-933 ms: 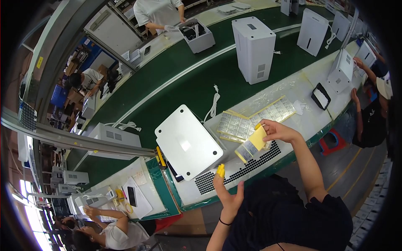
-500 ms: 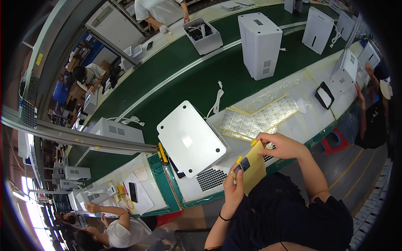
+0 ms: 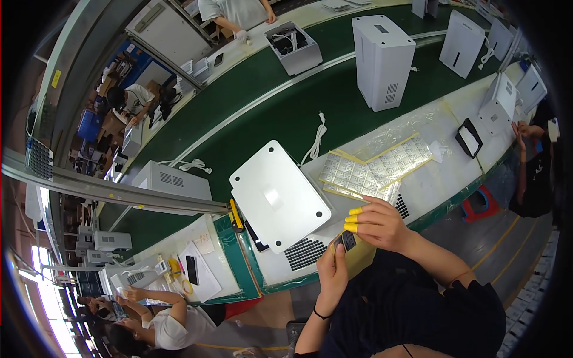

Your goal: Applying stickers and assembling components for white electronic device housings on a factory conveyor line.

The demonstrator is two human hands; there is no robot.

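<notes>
A yellow backing sheet (image 3: 362,259) with dark rectangular labels (image 3: 348,241) is pinched at its left edge by my left hand (image 3: 332,273). My right hand (image 3: 385,227), with yellow finger covers on several fingertips, hovers just over the sheet's upper edge by the labels. Its fingers are stretched out and apart, and I see nothing between them. Just beyond my hands lies a white box-shaped appliance (image 3: 280,197) with dark round feet at the corners of its upward face. A patch of small black round pads (image 3: 305,255) sits at its near edge.
Silver label sheets (image 3: 361,172) lie right of the appliance, beside a white power plug cord (image 3: 316,140). A yellow-handled cutter (image 3: 236,216) is at its left. A black frame (image 3: 468,138) lies farther right. Appliances stand along the green conveyor (image 3: 256,113); other people work around it.
My right hand has let go of the yellow sheet's upper part and stretched its fingers toward the labels. The sheet sits lower now. My left hand still holds it.
</notes>
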